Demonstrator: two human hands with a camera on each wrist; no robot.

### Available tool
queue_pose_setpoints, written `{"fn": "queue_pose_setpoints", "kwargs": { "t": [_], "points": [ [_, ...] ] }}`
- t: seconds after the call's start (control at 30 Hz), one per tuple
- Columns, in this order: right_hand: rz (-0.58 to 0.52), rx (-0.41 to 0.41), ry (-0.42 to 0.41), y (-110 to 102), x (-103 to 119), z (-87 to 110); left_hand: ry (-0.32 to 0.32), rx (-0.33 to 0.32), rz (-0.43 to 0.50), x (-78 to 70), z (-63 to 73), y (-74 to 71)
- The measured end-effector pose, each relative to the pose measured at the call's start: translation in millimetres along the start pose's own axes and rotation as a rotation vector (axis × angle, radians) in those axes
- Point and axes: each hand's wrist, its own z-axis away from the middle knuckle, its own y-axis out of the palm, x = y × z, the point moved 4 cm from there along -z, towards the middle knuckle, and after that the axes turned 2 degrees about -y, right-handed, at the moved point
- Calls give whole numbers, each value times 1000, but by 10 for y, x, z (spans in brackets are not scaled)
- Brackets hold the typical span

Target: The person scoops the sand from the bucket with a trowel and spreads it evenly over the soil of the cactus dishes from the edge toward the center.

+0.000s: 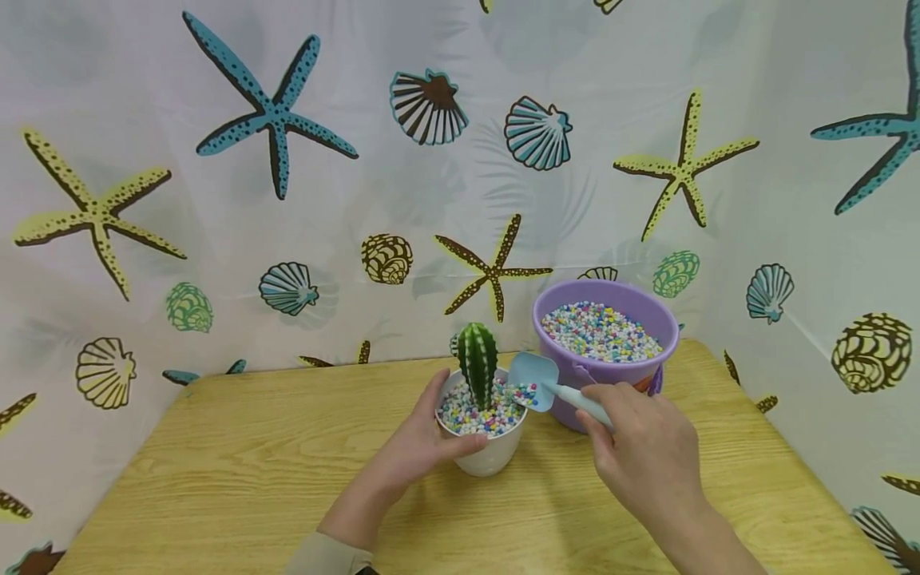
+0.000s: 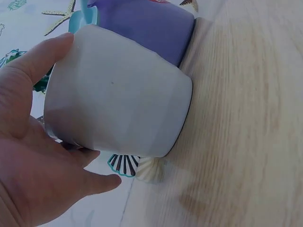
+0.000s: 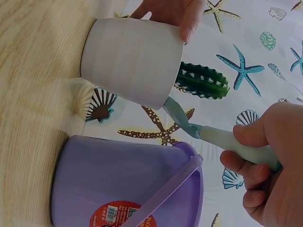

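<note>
A white pot (image 1: pixel 490 457) stands on the wooden table, filled with small multicoloured beads (image 1: pixel 460 411) round an upright green cactus (image 1: pixel 477 359). My left hand (image 1: pixel 426 435) grips the pot's rim from the left, thumb at the front and fingers behind. In my right hand (image 1: pixel 647 447) is the pale handle of a light blue toy shovel (image 1: pixel 533 375). Its blade tilts over the pot's right rim with some beads on it. In the right wrist view the shovel (image 3: pixel 177 116) meets the rim of the pot (image 3: pixel 132 61), and the right hand (image 3: pixel 274 165) curls round the handle.
Behind and right of the pot stands a purple bucket (image 1: pixel 564 351) holding many similar beads (image 1: pixel 600 331). Its handle (image 3: pixel 163 194) hangs down the side, above a red label (image 3: pixel 113 213). A curtain (image 1: pixel 345 200) printed with starfish and shells hangs behind the table (image 1: pixel 273 471).
</note>
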Motion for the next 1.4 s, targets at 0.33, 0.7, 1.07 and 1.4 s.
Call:
{"fn": "queue_pose_setpoints", "kwargs": {
  "t": [0.33,0.7,1.07,1.4],
  "points": [
    [7,-4,-17,11,30,16,16,-113,-119,14,7,98],
    [35,-35,-76,1,60,7,-12,-34,-8,6,25,39],
    [43,-23,-91,8,100,16,14,-100,-145,-7,39,133],
    [46,4,-88,9,117,18,9,-27,-49,-44,46,66]
  ]
}}
